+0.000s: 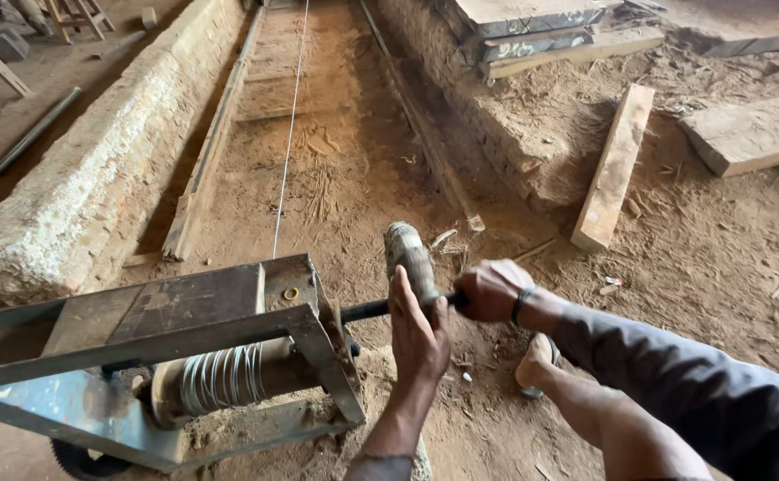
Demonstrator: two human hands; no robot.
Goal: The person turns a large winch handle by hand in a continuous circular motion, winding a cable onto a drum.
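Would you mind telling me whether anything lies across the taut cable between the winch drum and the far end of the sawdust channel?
Nothing visible crosses the cable; it runs clear from the winch drum up the sawdust channel.

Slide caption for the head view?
Both hands, left and right, grip the crank of a cable winch.

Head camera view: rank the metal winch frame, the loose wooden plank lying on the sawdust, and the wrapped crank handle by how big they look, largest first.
1. Metal winch frame, though it sits closest to the camera, which inflates it.
2. Wooden plank, farther off, so its true size against the frame is unsure.
3. Wrapped crank handle, clearly smallest, beside the left hand.
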